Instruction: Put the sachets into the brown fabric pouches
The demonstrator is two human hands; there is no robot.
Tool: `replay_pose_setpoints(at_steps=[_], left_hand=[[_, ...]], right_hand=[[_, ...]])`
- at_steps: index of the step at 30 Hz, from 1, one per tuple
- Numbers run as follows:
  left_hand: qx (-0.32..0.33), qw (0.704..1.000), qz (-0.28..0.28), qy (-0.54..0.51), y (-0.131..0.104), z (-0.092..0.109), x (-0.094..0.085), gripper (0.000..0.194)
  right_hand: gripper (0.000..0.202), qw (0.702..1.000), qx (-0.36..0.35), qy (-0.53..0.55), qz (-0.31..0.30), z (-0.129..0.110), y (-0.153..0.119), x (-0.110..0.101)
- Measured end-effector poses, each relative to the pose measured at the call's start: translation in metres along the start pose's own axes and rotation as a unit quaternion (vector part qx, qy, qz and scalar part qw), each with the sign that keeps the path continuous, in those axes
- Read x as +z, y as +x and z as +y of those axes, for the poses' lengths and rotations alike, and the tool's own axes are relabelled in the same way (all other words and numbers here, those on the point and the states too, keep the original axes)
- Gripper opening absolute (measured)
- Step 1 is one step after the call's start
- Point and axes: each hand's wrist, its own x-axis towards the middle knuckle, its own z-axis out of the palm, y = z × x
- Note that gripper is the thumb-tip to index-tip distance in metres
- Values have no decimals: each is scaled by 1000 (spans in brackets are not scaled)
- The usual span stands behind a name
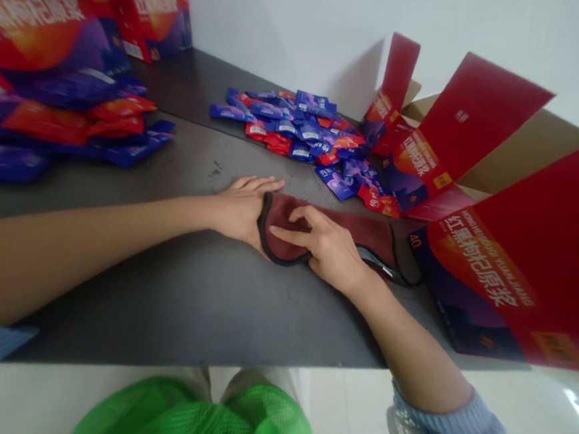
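A dark red cloth piece with black edging (373,231), shaped like an eye mask, lies flat on the grey table (182,302). My left hand (244,208) rests at its left end, fingers stretched out, with part of the palm and fingertips hidden under or behind the cloth edge. On top of the cloth lies my right hand (325,243), its index finger and thumb spread apart and pressing lightly on the fabric. Beneath my right wrist a grey strip shows along the cloth's lower edge.
Blue and red sachets (306,128) are heaped at the back middle, and another sachet pile (66,119) lies at the left. Printed red boxes stand at the back left (157,16). Open red boxes (506,261) line the right side. The table's front edge runs below my arms.
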Motion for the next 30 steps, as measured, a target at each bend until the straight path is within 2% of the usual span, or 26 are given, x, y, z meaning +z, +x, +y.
replay_pose_setpoints(at_steps=[2,6,9,14,16,20,22,26,30], left_hand=[[6,1000,1,-2,-1,2,-1,136],[24,1000,-11,0,-3,2,-3,125],[23,1000,-12,-7,-4,0,-2,124],[34,999,-15,-10,-4,-4,0,122],[37,999,-13,-4,-4,-5,0,122],[31,999,-15,13,-5,-4,-1,118],[33,999,-21,17,-5,-4,-2,116],[36,999,-30,18,-3,-5,-2,123],[34,999,-38,16,1,-9,-2,123]], right_hand=[[67,1000,24,-14,-5,8,0,-2],[70,996,80,-26,-8,25,-2,-8],[72,993,117,-34,-8,39,-3,-7],[65,987,151,-63,-11,55,-4,-7],[59,988,132,-74,0,52,-7,-13],[51,996,33,-60,63,32,-15,-32],[47,997,-8,-39,66,23,-17,-36],[45,993,-91,54,48,17,-14,-24],[47,981,-108,154,39,15,-10,-6]])
